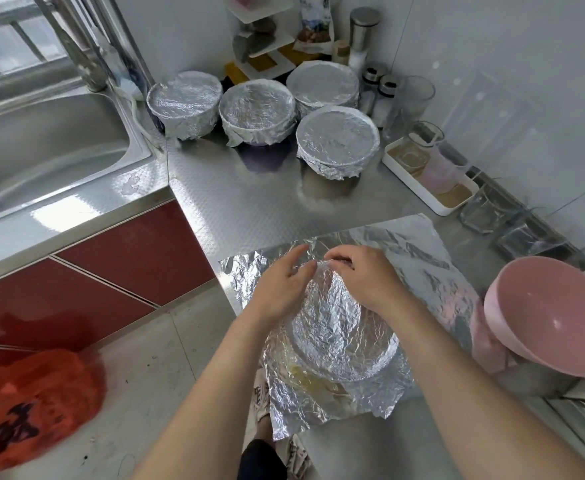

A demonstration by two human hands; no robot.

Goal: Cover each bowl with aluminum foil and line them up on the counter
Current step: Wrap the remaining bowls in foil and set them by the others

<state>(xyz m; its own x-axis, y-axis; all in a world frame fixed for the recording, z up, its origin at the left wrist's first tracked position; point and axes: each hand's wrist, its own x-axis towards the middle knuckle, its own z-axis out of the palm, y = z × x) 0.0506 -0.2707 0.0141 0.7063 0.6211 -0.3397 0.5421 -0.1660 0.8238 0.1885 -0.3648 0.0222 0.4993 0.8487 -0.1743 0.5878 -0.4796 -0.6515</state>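
On the steel counter (249, 202), to the right of the sink (42, 140), 1 bowl is being wrapped; the work sits at the near edge, within easy reach of both arms.

A flat sheet (419, 244) of foil lies spread on the counter just beyond the work, probably laid out ready for the next bowl.

4 covered bowls stand grouped at the back. 3 form a rough row near the wall (left bowl (184, 102), middle bowl (256, 110), right bowl (322, 86)). A front bowl (338, 140) stands just ahead of the right one. They are parked clear of the working area, though not yet in 1 straight line.

The pink bowl (554, 317), tilted at the right edge, is open and bare of foil, so it appears to be waiting its turn.

The current bowl (344, 327) is hidden under crinkled foil (284, 407), whose loose corners flare outward. The top is shaped, but the skirt is not yet tucked.

The left hand (280, 285) lies nearly flat, fingers only gently bent, pressing the foil against the far-left rim. The right hand (363, 275) has curled fingers that pinch the foil at the far rim, apparently folding it down.
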